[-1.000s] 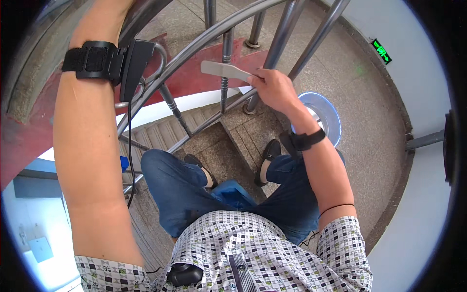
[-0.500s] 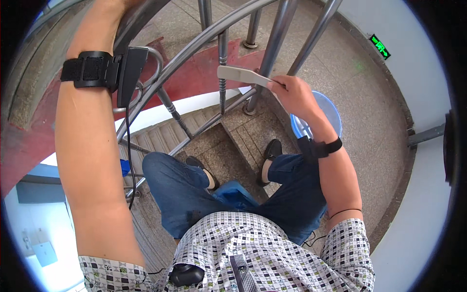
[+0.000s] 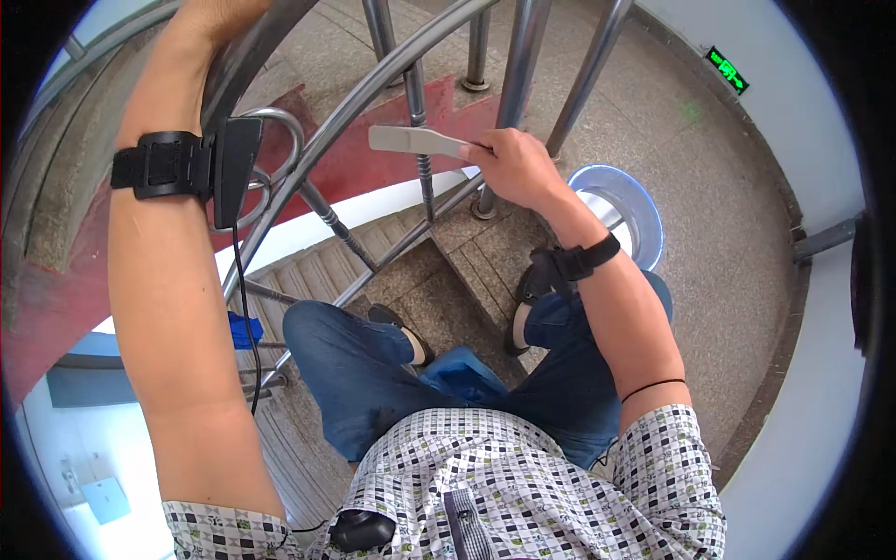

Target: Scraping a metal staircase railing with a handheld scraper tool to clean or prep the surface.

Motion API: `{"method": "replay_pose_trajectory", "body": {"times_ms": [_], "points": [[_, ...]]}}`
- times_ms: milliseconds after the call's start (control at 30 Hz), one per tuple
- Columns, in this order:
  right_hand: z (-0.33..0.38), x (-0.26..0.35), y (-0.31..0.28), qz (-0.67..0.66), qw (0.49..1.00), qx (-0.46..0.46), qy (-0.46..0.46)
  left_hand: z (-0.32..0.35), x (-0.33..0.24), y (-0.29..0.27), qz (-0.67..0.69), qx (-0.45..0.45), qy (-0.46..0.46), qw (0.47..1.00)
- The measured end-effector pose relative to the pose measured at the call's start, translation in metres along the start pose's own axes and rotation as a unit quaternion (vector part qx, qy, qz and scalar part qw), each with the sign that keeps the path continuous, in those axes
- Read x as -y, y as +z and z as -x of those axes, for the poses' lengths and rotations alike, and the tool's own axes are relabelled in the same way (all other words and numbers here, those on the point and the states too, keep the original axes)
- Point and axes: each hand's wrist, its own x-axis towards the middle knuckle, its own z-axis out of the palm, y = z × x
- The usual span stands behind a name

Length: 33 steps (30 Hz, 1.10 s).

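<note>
Apparently working at metal railing and dark handrail, near a bucket. With left hand at the handrail, in unclear grip, and, well apart, right hand clasping a flat tool by the railing; next, calls for steady aim.

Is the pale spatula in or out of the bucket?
Out: the right hand holds the spatula, which shows against the railing, left of the bucket.

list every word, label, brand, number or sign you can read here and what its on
Green-lit sign, low on the wall: a figure and an arrow pointing right; any lettering is too small to read.
Scraper: none visible.
Bucket: none I can make out.
</note>
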Motion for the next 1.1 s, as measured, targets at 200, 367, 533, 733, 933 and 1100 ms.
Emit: {"method": "replay_pose_trajectory", "body": {"times_ms": [200, 367, 533, 733, 933, 1100], "points": [[0.017, -0.015, -0.035, 0.01, 0.999, 0.029, 0.026, -0.004, 0.004, -0.004, -0.006, -0.003, -0.017, 1.0], [0.022, -0.027, -0.048, -0.003, 0.999, 0.029, 0.027, -0.001, 0.001, -0.001, -0.017, -0.024, 0.002, 1.0], [0.006, -0.016, -0.032, -0.009, 0.999, 0.044, 0.022, 0.0, -0.002, -0.004, -0.002, -0.003, -0.033, 0.999], [-0.011, -0.011, -0.018, 0.021, 0.998, 0.04, -0.036, 0.004, -0.006, 0.001, 0.022, -0.007, -0.023, 0.999], [0.004, -0.065, -0.081, 0.018, 0.993, 0.098, -0.057, -0.002, 0.002, 0.0, -0.019, -0.017, -0.038, 0.999], [0.043, -0.176, -0.128, 0.027, 0.987, 0.114, 0.114, -0.003, 0.003, 0.004, -0.005, -0.03, -0.03, 0.999]]}}
